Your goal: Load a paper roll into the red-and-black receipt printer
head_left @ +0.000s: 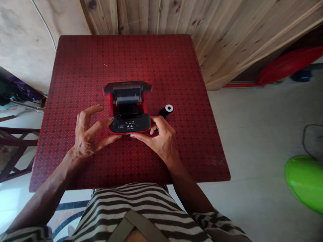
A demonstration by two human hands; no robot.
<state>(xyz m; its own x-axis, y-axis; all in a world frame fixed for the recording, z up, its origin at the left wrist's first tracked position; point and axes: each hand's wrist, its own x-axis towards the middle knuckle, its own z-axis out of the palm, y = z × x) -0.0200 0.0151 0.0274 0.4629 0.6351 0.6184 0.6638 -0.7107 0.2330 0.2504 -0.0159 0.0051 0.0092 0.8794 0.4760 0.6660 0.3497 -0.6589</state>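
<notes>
A small red-and-black printer (131,123) stands in front of me with its lid (127,86) raised and its paper bay exposed; the lid is slightly blurred. My left hand (87,136) grips the printer's front left corner, index finger at the side and thumb at the front edge, other fingers lifted. On the opposite corner, my right hand (163,137) holds it with the thumb along the front and the fingers at the right side, partly hidden. Just beyond that hand lies a dark roll with a white end face (169,108), resting on its side.
The printer and roll are over a table with a red patterned cover (83,67). A plank wall (151,16) borders its far edge. To the left is a dark wooden chair (17,143); a bright green rounded object (305,181) is on the floor at right.
</notes>
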